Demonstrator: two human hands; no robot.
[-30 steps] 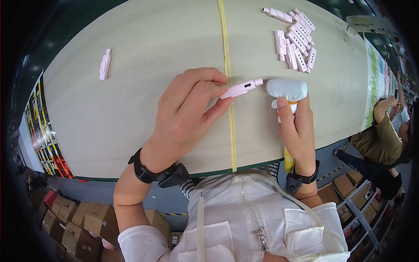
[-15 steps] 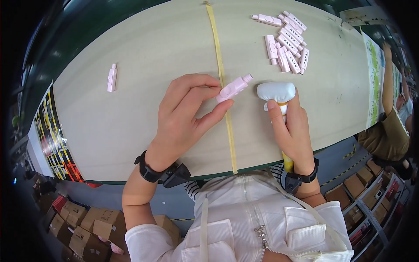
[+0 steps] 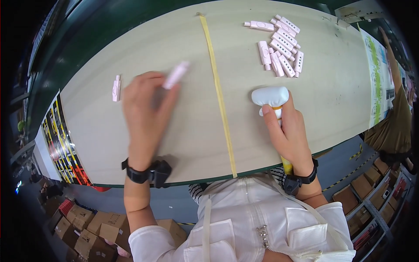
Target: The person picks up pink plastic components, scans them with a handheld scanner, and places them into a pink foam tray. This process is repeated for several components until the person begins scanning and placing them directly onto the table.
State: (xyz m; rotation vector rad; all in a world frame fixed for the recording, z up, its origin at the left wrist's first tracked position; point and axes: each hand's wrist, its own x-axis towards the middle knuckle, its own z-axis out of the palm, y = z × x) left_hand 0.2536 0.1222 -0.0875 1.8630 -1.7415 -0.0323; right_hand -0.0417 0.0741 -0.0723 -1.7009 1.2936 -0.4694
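The left hand (image 3: 146,107) is closed on a pink device (image 3: 176,75), pinched between thumb and fingers. The device projects from the fingertips on the right of the hand, tilted, its free end pointing away from the person and to the right. Hand and device are both blurred; markings on the device cannot be read, and its clearance from the tabletop (image 3: 187,135) cannot be told. The device is left of the yellow tape (image 3: 219,94) and well apart from the mallet (image 3: 270,96).

The right hand (image 3: 290,135) is wrapped around the mallet just below its white padded head, thumb on the near left side. The yellow handle runs beneath the palm toward the person.

A spare device (image 3: 116,88) lies on the tabletop just left of the left hand, its narrow end pointing away from the person. A pile (image 3: 286,46) of like pink devices lies right of the tape, beyond the right hand; several show a row of dark holes, others a ring. A black wristband (image 3: 139,174) is on the left wrist.
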